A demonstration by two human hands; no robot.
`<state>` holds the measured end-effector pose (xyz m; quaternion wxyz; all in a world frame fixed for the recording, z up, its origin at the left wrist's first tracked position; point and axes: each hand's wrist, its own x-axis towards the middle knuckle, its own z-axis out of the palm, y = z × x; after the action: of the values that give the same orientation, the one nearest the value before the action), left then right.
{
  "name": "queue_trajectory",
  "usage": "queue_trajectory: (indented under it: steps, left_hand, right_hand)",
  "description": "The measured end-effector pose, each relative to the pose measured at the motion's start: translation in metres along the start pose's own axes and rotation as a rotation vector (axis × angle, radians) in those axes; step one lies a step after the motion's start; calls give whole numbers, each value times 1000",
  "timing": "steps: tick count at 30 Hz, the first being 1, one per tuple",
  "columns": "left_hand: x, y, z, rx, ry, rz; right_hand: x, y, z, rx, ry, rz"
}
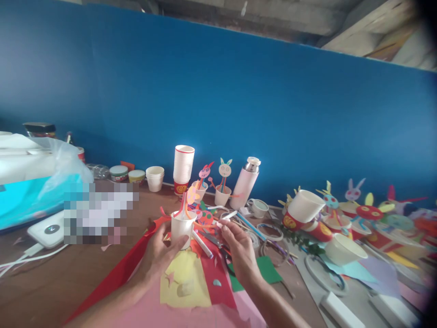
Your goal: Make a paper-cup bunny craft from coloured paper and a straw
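Note:
My left hand (164,250) is wrapped round a white paper cup (183,230), held upright above the coloured paper. Out of its top rise pinkish-red strips and a yellow-orange paper figure head (193,193). An orange strip (206,225) sticks out sideways from the cup. At that strip's far end, my right hand (237,243) pinches its tip, where a small whitish piece shows; what the piece is, I cannot make out. Between the hands lie a white marker (203,244) and scissors (213,238). Beneath them is yellow paper (186,287) on red paper (221,284).
Behind stand a tall cup stack (183,166), a cup with a rabbit-headed figure (223,196) and a pinkish-white thermos (244,184). Several finished-looking paper figures in cups (370,212) crowd the right. A white power bank (48,230) with cables lies left. A blue wall (218,91) closes the back.

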<state>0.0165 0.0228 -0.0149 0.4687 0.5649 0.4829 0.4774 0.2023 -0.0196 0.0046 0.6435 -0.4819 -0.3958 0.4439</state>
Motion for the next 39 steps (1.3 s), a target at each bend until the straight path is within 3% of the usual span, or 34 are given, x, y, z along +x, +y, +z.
queue_trajectory:
  steps: [8, 25, 35, 39]
  left_hand:
    - [-2, 1, -1, 50, -17, -65]
    - [0, 0, 1, -11, -23, -54]
    - [-3, 7, 1, 63, -21, -65]
    - [1, 1, 0, 26, -46, -4]
  right_hand:
    - [0, 3, 0, 80, -14, 24]
    - [-3, -2, 1, 30, -64, -47]
    - [3, 6, -5, -92, -49, -116]
    - [5, 11, -7, -131, -72, -155]
